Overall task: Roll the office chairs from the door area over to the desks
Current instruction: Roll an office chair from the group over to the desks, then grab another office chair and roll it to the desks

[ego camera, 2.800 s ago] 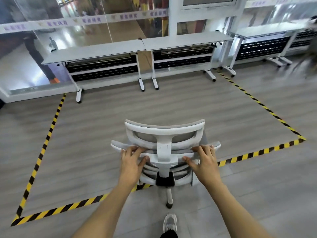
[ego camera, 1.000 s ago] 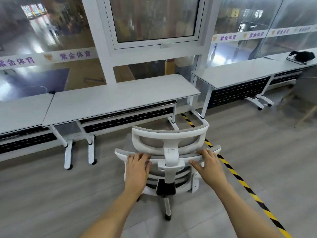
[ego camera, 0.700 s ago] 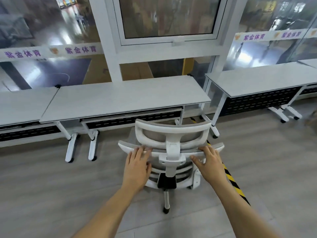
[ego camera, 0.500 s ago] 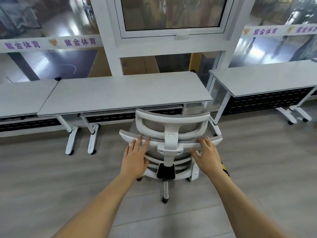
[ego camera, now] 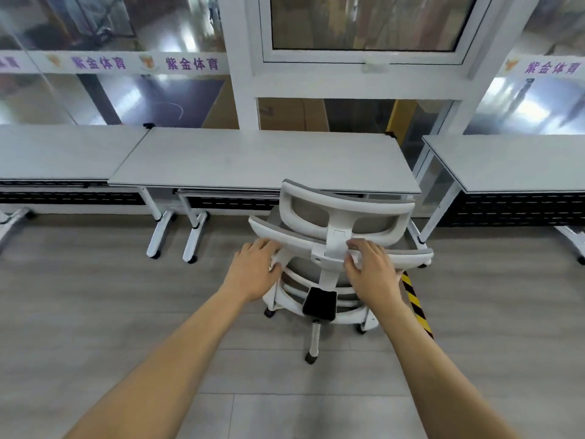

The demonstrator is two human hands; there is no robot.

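Observation:
A white office chair [ego camera: 338,229] with grey mesh stands with its back to me, its headrest just under the front edge of the middle grey desk [ego camera: 253,160]. My left hand [ego camera: 254,272] grips the left side of the backrest's top bar. My right hand [ego camera: 373,270] grips the same bar just right of the white spine. The seat is hidden behind the backrest. One caster on a white leg [ego camera: 311,356] points toward me.
More grey desks flank the middle one, at the left [ego camera: 57,153] and the right [ego camera: 512,163], all against a glass wall. White desk feet [ego camera: 177,236] stand left of the chair. Yellow-black floor tape [ego camera: 416,304] runs by the chair's right side.
The chair has rolled forward from the taped floor area up to the middle desk's edge. Both hands stayed on the backrest, and the right hand has shifted closer to the spine.

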